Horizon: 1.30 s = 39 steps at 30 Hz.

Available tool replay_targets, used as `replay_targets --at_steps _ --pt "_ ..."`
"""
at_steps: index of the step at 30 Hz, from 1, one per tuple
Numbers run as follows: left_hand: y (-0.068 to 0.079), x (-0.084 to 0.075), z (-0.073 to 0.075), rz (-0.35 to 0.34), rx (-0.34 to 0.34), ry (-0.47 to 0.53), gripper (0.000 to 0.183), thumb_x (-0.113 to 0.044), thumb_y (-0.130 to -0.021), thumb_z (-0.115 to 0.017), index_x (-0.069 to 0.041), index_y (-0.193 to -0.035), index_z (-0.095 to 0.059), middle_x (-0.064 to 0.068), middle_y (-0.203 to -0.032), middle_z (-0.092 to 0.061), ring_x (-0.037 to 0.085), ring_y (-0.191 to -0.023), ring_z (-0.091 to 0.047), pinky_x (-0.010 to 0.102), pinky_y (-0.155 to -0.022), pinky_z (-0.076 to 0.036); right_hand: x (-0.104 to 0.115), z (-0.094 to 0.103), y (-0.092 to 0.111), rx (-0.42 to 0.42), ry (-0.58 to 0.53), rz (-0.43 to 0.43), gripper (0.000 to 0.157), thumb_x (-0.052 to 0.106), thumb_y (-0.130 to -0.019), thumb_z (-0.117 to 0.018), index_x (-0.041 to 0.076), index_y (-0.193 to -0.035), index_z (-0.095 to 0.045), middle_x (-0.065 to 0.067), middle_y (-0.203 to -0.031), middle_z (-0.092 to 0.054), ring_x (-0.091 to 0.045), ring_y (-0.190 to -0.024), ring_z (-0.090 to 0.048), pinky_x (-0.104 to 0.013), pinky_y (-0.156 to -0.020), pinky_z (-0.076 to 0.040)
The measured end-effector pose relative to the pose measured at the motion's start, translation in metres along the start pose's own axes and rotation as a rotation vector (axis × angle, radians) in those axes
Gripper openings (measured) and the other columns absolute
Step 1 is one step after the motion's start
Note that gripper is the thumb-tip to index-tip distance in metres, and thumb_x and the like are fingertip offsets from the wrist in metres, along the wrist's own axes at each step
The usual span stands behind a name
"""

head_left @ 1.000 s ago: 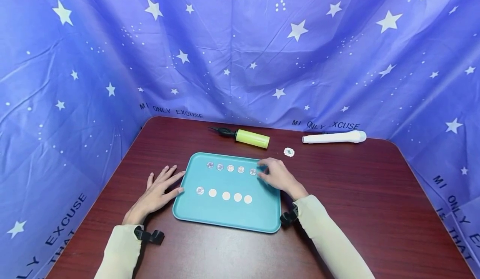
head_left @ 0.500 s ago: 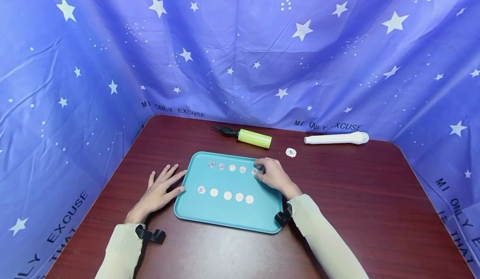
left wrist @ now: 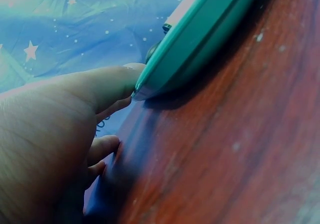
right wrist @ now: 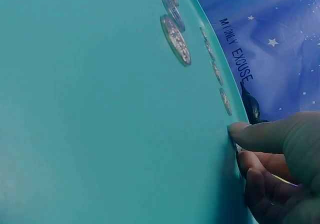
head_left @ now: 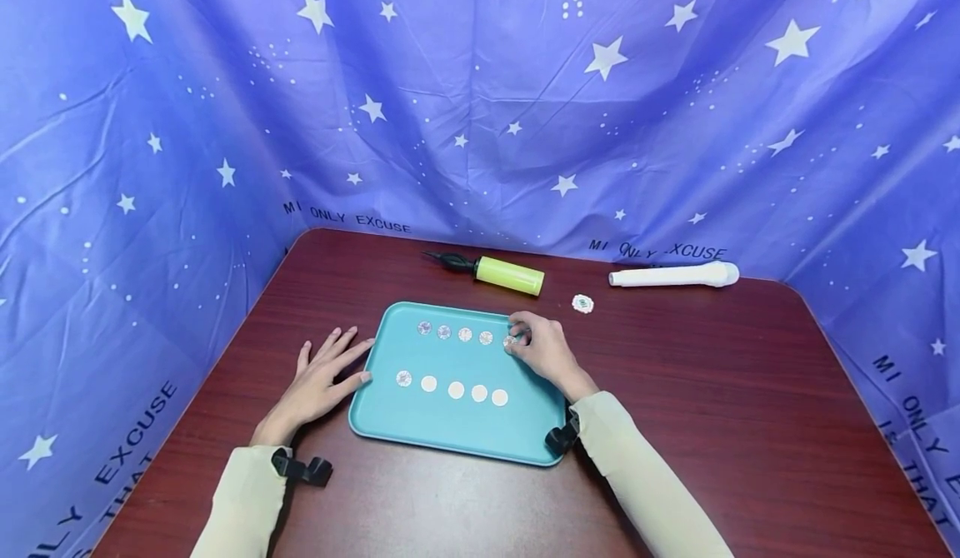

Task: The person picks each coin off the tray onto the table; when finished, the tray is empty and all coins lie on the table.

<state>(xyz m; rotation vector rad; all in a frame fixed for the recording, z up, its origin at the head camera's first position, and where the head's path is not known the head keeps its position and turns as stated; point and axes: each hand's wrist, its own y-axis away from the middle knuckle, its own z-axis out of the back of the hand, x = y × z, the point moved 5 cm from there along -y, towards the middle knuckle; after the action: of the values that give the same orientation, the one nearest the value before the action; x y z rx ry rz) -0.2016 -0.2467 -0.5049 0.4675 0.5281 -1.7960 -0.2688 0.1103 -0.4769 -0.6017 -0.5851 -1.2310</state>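
Right hand [head_left: 550, 350] in a pinch round one disc [head_left: 510, 341] — partly hidden from view — left hand [head_left: 318, 383] spread against the tray [head_left: 450, 433]

Two rows of discs [head_left: 456, 390] lay on the tray [head_left: 450, 430], left hand [head_left: 318, 383] at its left rim, right hand [head_left: 549, 348] over its far-right corner. Behind lay a pump [head_left: 510, 276], then rightward a lone disc [head_left: 582, 303] and stick [head_left: 667, 276].

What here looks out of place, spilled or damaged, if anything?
Only one mild oddity: a scalloped white piece lies alone on the table, beyond the tray, while the small discs sit in two rows on it. Nothing looks visibly spilled or broken.
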Motion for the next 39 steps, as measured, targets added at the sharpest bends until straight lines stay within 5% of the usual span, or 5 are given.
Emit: replay_targets --at_steps 20,26,39 --pt "-0.001 0.001 0.001 0.017 0.015 -0.013 0.058 -0.043 -0.095 -0.064 -0.024 -0.148 -0.051 0.018 -0.162 -0.034 0.046 -0.154 -0.019 0.075 -0.115 0.001 0.014 -0.001 -0.004 0.104 0.228 0.11 0.023 0.007 -0.091 -0.071 0.003 -0.114 -0.073 -0.012 -0.1 -0.072 -0.022 -0.093 -0.067 -0.039 -0.084 -0.057" --pt "0.0 0.001 0.0 0.02 0.018 -0.011 0.059 -0.042 -0.095 -0.065 -0.023 -0.148 -0.051 0.018 -0.162 -0.034 0.045 -0.154 -0.019 0.074 -0.115 0.001 0.016 -0.002 -0.003 0.114 0.236 0.164 0.014 0.005 -0.091 -0.071 0.005 -0.102 -0.078 -0.012 -0.097 -0.072 -0.023 -0.094 -0.066 -0.039 -0.084 -0.057" --pt "-0.001 0.001 0.001 0.011 0.014 -0.015 0.061 -0.043 -0.095 -0.065 -0.023 -0.149 -0.049 0.018 -0.162 -0.035 0.045 -0.154 -0.02 0.073 -0.116 0.002 0.014 -0.004 -0.002 0.159 0.225 0.128 0.01 0.008 -0.095 -0.066 0.001 -0.101 -0.07 -0.013 -0.101 -0.063 -0.025 -0.095 -0.063 -0.041 -0.088 -0.056"
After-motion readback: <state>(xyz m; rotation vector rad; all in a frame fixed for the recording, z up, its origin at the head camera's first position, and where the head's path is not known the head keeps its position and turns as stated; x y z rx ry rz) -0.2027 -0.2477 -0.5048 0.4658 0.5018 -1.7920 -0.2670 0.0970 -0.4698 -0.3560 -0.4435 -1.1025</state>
